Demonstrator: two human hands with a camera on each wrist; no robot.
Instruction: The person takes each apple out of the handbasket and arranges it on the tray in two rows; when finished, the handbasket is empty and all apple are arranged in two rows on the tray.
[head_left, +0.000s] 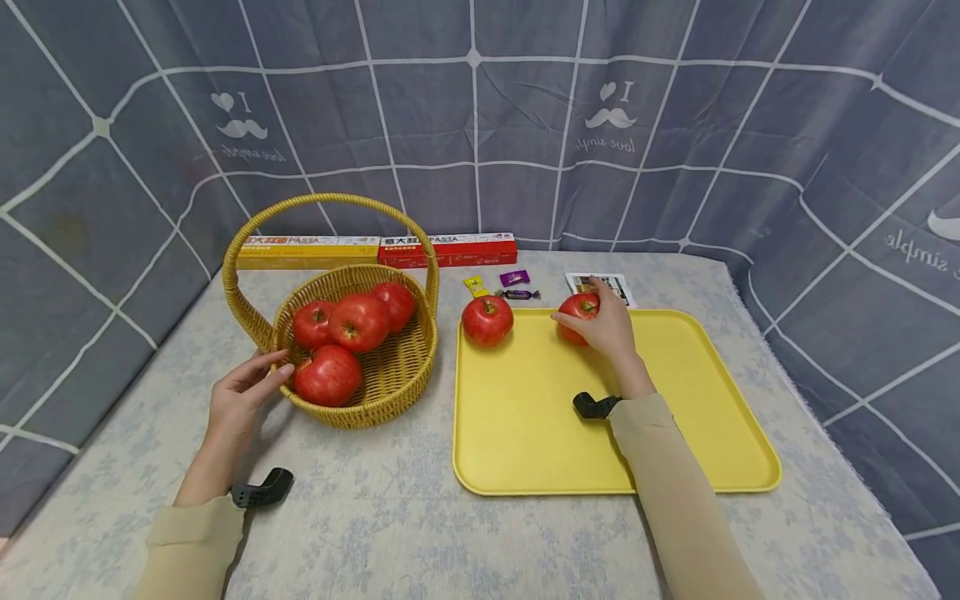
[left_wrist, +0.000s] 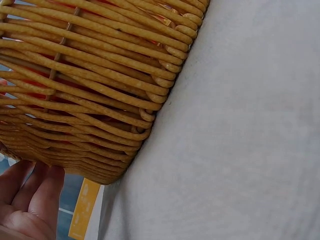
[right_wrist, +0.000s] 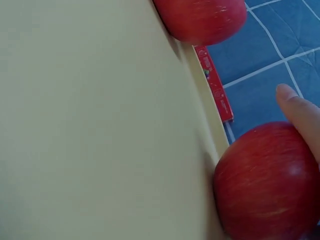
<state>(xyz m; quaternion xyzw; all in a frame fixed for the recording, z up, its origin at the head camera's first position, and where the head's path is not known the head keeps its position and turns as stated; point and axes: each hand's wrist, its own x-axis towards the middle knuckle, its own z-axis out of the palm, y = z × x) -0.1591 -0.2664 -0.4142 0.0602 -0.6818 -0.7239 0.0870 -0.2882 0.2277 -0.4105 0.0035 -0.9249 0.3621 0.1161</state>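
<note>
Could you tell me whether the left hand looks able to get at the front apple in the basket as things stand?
Probably yes: the left hand rests beside the basket, the front apple lies uncovered.

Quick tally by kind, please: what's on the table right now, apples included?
Apples: 6, four in the basket, one on the tray, one under the right hand
Baskets: 1
Trays: 1
Pasta boxes: 2
Wrapped candies: 3
Cards: 1
Total: 14

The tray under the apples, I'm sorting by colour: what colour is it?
Plain yellow tray, clearest in the head view.
</note>
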